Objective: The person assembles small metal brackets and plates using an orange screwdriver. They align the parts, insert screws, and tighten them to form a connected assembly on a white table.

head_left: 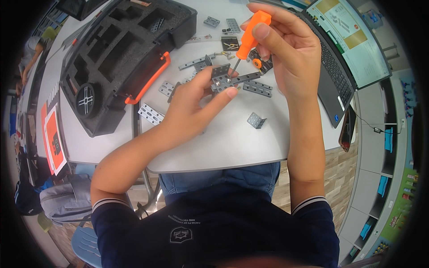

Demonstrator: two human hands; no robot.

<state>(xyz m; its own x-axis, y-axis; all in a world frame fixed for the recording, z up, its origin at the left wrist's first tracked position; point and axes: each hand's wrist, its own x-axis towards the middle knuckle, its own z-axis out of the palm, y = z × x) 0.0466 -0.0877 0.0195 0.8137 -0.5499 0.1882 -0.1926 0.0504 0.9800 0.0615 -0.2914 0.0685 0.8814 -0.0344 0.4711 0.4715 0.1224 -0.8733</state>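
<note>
My left hand (199, 100) grips a grey perforated metal bracket assembly (221, 83), thumb along its near edge. A flat perforated bar (246, 77) extends from the assembly toward the right. My right hand (290, 49) is closed round the orange handle of a screwdriver (253, 33). Its thin shaft slants down to the left, and the tip meets the bracket beside small silver screws (219, 83). Whether the tip sits in a screw head is too small to tell. A loose angle bracket (256, 120) lies on the white table (214, 147) nearer to me.
A black foam-lined case (129, 53) with an orange handle (149, 80) stands open at left, a black wheel (86, 100) in its near corner. An open laptop (333, 62) is at right. Perforated strips (151, 114), a small box of brass-coloured parts (230, 43) and loose brackets (211, 21) surround my hands.
</note>
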